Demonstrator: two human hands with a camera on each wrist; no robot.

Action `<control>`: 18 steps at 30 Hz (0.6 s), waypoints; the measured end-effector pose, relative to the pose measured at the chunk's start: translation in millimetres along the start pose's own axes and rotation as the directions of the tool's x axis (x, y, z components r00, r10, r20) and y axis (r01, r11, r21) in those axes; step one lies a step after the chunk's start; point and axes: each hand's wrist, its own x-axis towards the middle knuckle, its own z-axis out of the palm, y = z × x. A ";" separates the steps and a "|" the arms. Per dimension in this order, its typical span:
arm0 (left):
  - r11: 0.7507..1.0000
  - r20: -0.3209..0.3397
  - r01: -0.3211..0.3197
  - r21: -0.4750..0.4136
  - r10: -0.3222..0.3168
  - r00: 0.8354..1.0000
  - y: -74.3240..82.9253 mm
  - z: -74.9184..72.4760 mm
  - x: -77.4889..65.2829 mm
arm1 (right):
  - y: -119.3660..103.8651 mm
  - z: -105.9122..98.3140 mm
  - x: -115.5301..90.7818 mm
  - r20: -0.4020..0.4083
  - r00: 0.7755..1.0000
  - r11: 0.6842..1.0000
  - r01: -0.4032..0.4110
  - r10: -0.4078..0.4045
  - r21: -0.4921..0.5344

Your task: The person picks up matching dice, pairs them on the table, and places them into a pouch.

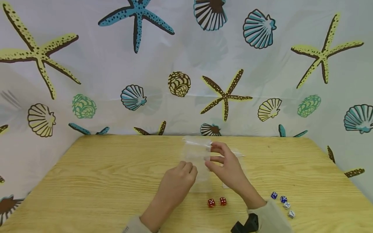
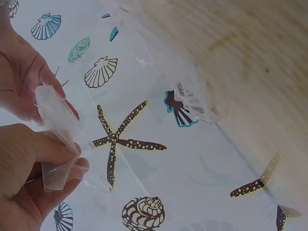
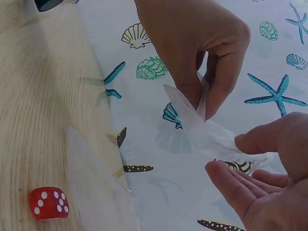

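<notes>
A clear plastic bag (image 1: 196, 168) is held up over the table between the two hands. My left hand (image 1: 179, 179) pinches it between thumb and fingers near its left side; the left wrist view shows the bag's open-looking edge (image 2: 55, 115) standing above that pinch. My right hand (image 1: 228, 166) is at the bag's right edge, thumb and fingers spread apart. In the right wrist view its fingertips (image 3: 219, 171) and thumb lie to either side of the crumpled plastic. Two red dice (image 1: 217, 202) sit on the table in front of the hands.
A second clear bag (image 1: 240, 153) lies on the wooden table (image 1: 110, 181), partly hidden behind my right hand. To the right are two blue dice (image 1: 278, 197) and two white dice (image 1: 289, 209). A shell-patterned cloth (image 1: 163, 58) stands behind the table and along its sides.
</notes>
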 end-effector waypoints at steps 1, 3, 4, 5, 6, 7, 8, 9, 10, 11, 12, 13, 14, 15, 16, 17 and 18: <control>1.000 0.000 -0.001 -0.001 0.001 1.000 0.9 -0.6 0.7 | -0.6 0.1 0.1 -0.017 1.000 1.000 0.002 -0.002 0.015; 1.000 -0.001 0.001 -0.009 -0.001 1.000 2.9 -1.1 1.3 | -1.8 -0.1 0.1 -0.040 0.999 0.999 0.011 -0.010 0.040; 1.000 -0.001 0.008 -0.018 -0.008 1.000 4.2 -0.9 1.4 | -1.6 -0.4 0.2 -0.049 0.999 0.999 0.020 -0.018 0.043; 0.999 0.002 0.014 -0.031 -0.014 1.000 5.5 -0.5 1.3 | -1.1 -0.6 0.4 -0.062 0.998 0.999 0.027 -0.025 0.039; 0.999 0.006 0.023 -0.048 -0.022 1.000 6.7 -0.2 1.1 | -0.4 -1.0 0.8 -0.074 0.997 0.999 0.035 -0.032 0.038; 0.997 0.012 0.032 -0.065 -0.031 0.999 7.9 0.3 0.7 | 0.8 -1.4 1.3 -0.083 0.996 0.998 0.040 -0.036 0.039; 0.996 0.018 0.040 -0.084 -0.039 0.999 8.9 0.8 0.2 | 1.8 -1.8 1.7 -0.095 0.995 0.998 0.042 -0.039 0.039; 0.994 0.024 0.048 -0.101 -0.046 0.999 9.7 1.6 -0.2 | 3.1 -2.3 2.3 -0.108 0.993 0.998 0.045 -0.041 0.036; 0.991 0.035 0.057 -0.121 -0.053 0.998 10.4 2.0 -0.4 | 4.2 -3.0 2.9 -0.120 0.992 0.998 0.044 -0.040 0.034; 0.989 0.044 0.061 -0.138 -0.055 0.998 10.7 2.2 -0.8 | 4.9 -3.8 3.2 -0.129 0.991 0.998 0.044 -0.040 0.033; 0.986 0.050 0.064 -0.153 -0.056 0.997 10.9 2.6 -1.0 | 5.5 -4.7 3.5 -0.136 0.990 0.999 0.043 -0.038 0.030; 0.985 0.056 0.065 -0.162 -0.056 0.997 10.9 2.9 -1.1 | 6.0 -5.7 3.9 -0.143 0.989 0.999 0.041 -0.038 0.024; 0.982 0.062 0.067 -0.175 -0.057 0.996 10.9 3.2 -1.1 | 6.2 -6.8 4.2 -0.150 0.988 0.999 0.043 -0.040 0.016; 0.979 0.064 0.071 -0.189 -0.060 0.996 10.7 3.5 -1.1 | 6.5 -8.0 4.6 -0.156 0.987 0.999 0.046 -0.044 0.006; 0.975 0.068 0.076 -0.207 -0.063 0.996 10.5 3.7 -1.2 | 6.7 -9.2 5.1 -0.163 0.986 0.999 0.048 -0.048 -0.002; 0.970 0.066 0.083 -0.227 -0.069 0.995 10.2 3.7 -1.2 | 6.7 -10.3 5.6 -0.170 0.984 0.999 0.052 -0.052 -0.009; 0.962 0.060 0.094 -0.256 -0.081 0.995 9.7 3.6 -0.9 | 6.5 -11.4 6.2 -0.177 0.983 0.998 0.055 -0.057 -0.014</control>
